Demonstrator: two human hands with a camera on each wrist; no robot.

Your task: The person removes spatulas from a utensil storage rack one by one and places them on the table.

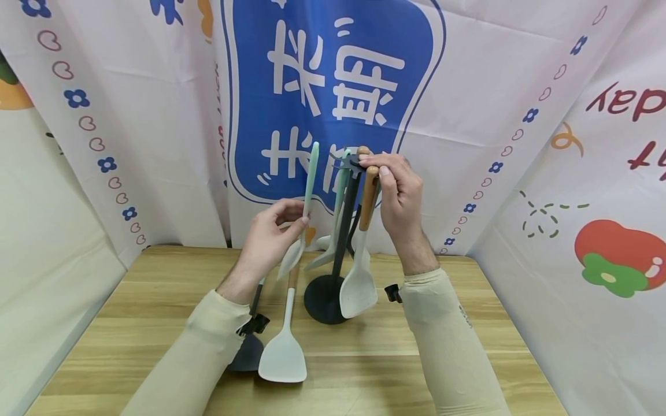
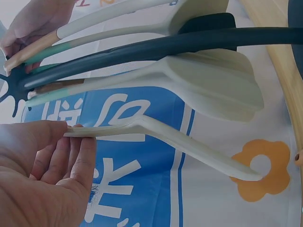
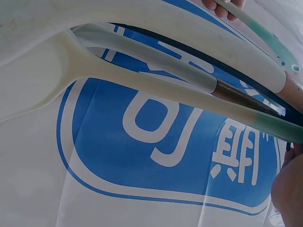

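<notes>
Currently left hand pinching utensil, leaving gap left of rack; right hand gripping rack top; sleeve partly hiding near-left turner.

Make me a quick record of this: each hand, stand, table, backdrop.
left hand: pinches a green-handled utensil, apart from the stand
right hand: at the stand's top, beside a wooden-handled turner; exact grip unclear
stand: black, upright, round base, utensils hanging around its pole
table: wooden; white turner and dark utensil lying left of the stand
backdrop: printed cloth
</notes>
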